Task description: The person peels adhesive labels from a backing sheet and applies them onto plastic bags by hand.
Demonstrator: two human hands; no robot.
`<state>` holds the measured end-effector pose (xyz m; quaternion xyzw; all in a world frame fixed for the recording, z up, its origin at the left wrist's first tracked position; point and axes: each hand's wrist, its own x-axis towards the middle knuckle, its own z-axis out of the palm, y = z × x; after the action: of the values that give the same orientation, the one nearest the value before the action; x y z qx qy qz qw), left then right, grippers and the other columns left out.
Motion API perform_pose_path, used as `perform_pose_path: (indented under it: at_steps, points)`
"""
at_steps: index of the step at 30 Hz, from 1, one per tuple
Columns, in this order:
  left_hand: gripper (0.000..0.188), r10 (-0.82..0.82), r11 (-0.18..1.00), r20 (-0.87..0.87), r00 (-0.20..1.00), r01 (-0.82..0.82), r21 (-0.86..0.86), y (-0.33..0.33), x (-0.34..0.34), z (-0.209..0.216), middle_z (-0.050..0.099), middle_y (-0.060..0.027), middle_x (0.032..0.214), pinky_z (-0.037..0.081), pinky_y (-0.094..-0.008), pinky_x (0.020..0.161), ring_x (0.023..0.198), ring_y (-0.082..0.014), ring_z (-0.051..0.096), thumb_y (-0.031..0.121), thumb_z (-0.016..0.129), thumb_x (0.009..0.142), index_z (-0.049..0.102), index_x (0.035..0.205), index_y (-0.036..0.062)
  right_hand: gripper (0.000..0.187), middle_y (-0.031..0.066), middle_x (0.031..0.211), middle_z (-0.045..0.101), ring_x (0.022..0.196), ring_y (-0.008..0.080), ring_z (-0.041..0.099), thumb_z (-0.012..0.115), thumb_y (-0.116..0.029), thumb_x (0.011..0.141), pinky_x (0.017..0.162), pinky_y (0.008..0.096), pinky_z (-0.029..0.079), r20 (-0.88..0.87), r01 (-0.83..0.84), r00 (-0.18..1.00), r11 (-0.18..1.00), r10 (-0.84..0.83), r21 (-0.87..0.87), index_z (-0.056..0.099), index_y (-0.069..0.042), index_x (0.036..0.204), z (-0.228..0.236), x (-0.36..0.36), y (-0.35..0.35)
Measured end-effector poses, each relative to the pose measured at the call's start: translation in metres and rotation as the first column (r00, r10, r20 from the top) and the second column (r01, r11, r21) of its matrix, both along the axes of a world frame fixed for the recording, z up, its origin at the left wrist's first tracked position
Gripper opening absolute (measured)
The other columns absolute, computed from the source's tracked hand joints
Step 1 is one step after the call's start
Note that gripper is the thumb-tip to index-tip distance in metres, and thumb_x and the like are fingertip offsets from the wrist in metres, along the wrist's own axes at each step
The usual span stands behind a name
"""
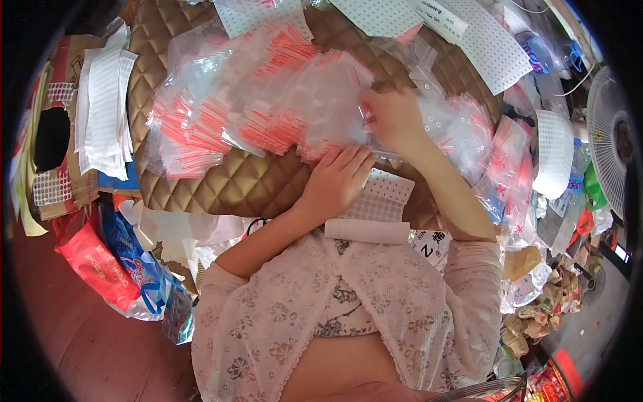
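On clr bags (331, 87): L hand (336, 182) flat, R hand (396, 122) half-curled.

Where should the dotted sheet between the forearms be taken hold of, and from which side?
Probably pinch the dotted sheet at its right edge, coming from the right: it is thin and that edge shows uncovered, while the left grip crowds its upper left.

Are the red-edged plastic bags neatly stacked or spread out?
Spread out: the bags overlap in loose fans across the brown quilted surface.
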<state>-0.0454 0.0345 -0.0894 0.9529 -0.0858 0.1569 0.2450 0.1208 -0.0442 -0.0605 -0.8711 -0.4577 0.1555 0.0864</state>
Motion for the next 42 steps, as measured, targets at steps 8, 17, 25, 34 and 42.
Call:
perform_pose_path:
  at_steps: [8,17,25,34,42]
  points:
    - [0.028,0.119,0.992,-0.007,0.993,-0.118,0.038,0.001,0.002,-0.001,0.056,-0.0109,0.112,0.039,-0.0378,0.09,0.108,-0.0244,0.05,0.014,0.055,0.078,0.059,0.104,0.001,0.023,0.0025,0.078,0.059,0.088,0.0216,0.055,0.076,-0.023,0.061,0.076,0.0395,0.035,0.065,-0.094,0.994,0.985,0.085,0.145,0.058,-0.013,0.073,0.007,0.008,-0.008]
    - [0.026,0.12,0.988,-0.04,0.992,-0.123,-0.091,0.002,0.0,0.007,0.057,-0.0083,0.112,0.041,-0.0374,0.087,0.105,-0.0234,0.052,0.015,0.058,0.077,0.061,0.1,0.0045,0.028,0.003,0.07,0.059,0.077,0.024,0.057,0.078,-0.023,0.061,0.072,0.04,0.037,0.096,0.109,0.99,0.99,-0.1,-0.09,0.056,-0.01,0.072,0.012,0.024,-0.025]
    - [0.018,0.071,0.644,-0.305,0.95,-0.277,-0.713,0.001,-0.002,0.026,0.062,-0.0064,0.072,0.045,-0.028,0.059,0.062,-0.0149,0.055,0.009,0.06,0.081,0.064,0.097,0.0007,0.021,0.0114,0.083,0.058,0.082,0.0264,0.057,0.069,-0.006,0.07,0.069,0.0332,0.046,-0.618,0.069,0.765,0.93,0.183,0.362,0.057,-0.002,0.087,0.047,-0.017,-0.048]
    - [0.029,-0.234,0.245,-0.37,0.899,-0.314,-0.917,0.001,-0.007,0.027,0.055,0.0031,0.07,0.039,-0.023,0.058,0.067,-0.0027,0.044,0.02,0.049,0.095,0.062,0.092,-0.0056,0.024,0.0139,0.096,0.055,0.09,0.0327,0.055,0.06,0.003,0.073,0.076,0.0379,0.047,-0.309,-0.038,0.931,0.894,0.194,0.446,0.056,-0.003,0.097,0.048,-0.05,-0.062]
    - [0.028,-0.174,0.218,-0.402,0.899,-0.363,-0.906,0.001,-0.014,0.021,0.053,0.0042,0.072,0.039,-0.0224,0.064,0.071,-0.0039,0.043,0.019,0.048,0.095,0.059,0.088,-0.0058,0.035,0.0131,0.1,0.054,0.093,0.0304,0.054,0.057,-0.003,0.07,0.079,0.037,0.048,0.169,-0.335,0.94,0.891,0.295,0.307,0.056,0.004,0.105,0.048,-0.077,-0.07]
